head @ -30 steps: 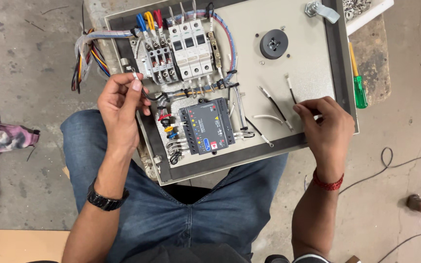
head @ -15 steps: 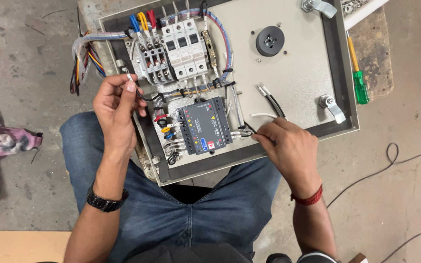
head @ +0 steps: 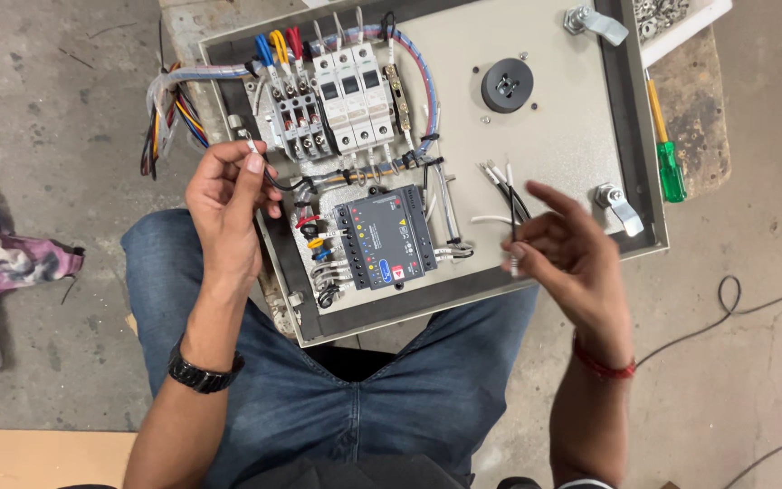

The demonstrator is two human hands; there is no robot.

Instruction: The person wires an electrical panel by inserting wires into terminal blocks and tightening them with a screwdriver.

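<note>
A grey electrical panel box (head: 572,118) rests on my lap. Inside it sit white breakers (head: 350,91), a grey contactor (head: 291,118) and a dark controller module (head: 386,237). My left hand (head: 228,204) pinches the white-tipped end of a black wire (head: 275,179) at the box's left edge. Over the lower right of the panel, my right hand (head: 567,258) pinches a thin black wire (head: 512,213) that stands upright between thumb and finger. More loose black and white wires (head: 495,177) lie beside it.
A green-handled screwdriver (head: 667,154) lies on a wooden block right of the box. Metal latches (head: 617,208) sit on the box's right side. A bundle of coloured wires (head: 169,118) leaves the box at left. Crumpled cloth (head: 2,258) and a black cable (head: 735,308) lie on the concrete floor.
My right hand moved from the right edge to the wires by the controller, then lifted up and right with a thin black wire. The left hand stayed put.
</note>
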